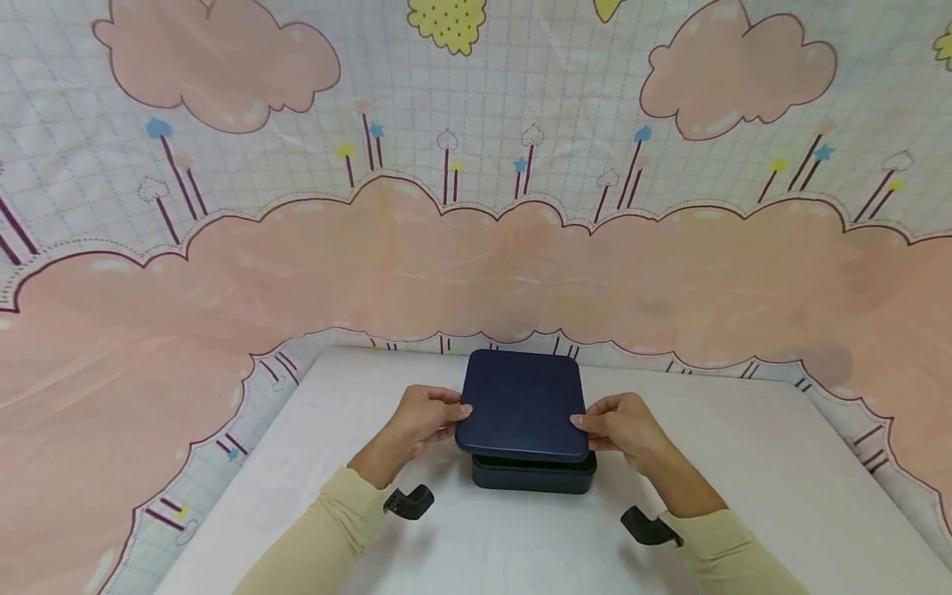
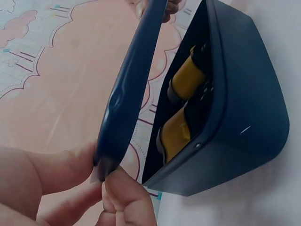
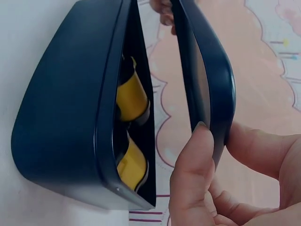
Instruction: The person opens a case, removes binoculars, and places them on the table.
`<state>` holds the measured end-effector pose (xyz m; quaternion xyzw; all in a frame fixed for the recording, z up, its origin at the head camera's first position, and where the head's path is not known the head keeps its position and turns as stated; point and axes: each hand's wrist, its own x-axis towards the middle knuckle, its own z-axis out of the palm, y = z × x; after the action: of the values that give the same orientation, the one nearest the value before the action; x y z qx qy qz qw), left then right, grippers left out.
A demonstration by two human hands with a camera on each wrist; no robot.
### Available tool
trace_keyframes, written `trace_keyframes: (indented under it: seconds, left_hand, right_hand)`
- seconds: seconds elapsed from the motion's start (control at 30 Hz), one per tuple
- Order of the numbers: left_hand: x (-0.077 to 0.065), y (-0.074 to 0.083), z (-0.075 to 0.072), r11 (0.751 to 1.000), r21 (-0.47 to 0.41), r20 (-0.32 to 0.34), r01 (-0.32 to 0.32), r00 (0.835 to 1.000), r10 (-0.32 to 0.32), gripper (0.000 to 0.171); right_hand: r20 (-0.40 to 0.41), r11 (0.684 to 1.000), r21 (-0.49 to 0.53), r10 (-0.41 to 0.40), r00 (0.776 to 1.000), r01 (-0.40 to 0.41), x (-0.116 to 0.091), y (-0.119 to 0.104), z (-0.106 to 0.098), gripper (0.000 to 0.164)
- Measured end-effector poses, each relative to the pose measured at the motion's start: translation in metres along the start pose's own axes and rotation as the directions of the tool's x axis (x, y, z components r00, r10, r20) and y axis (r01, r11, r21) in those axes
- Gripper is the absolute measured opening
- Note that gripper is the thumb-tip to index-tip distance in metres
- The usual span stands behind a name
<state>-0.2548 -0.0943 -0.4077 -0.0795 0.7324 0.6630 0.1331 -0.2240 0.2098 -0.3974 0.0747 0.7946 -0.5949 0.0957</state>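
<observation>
A dark blue lid hovers just above a matching rectangular box, apart from its rim. My left hand pinches the lid's left edge between thumb and fingers, while my right hand pinches its right edge. Through the gap, the left wrist view shows yellow objects with black and grey ends inside the box. The right wrist view shows two such yellow objects too; their full shape is hidden by the box wall.
The box stands on a white tabletop. Behind and beside the table hangs a patterned cloth with pink clouds. A black wrist-worn device sits at each sleeve cuff.
</observation>
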Motion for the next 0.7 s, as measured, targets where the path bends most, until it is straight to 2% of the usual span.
trace_keyframes:
  seconds: [0.43, 0.7]
  left_hand:
    - [-0.005, 0.005, -0.020, 0.999, 0.019, -0.011, -0.037, 0.999, 0.037, 0.027]
    - [-0.008, 0.009, -0.035, 0.997, 0.063, -0.031, -0.041, 0.999, 0.043, 0.032]
  right_hand:
    - [-0.028, 0.999, 0.031, -0.023, 0.999, 0.024, -0.001, -0.006, 0.015, 0.029]
    - [-0.025, 0.996, 0.073, -0.049, 0.998, 0.051, -0.004, -0.013, 0.027, 0.030]
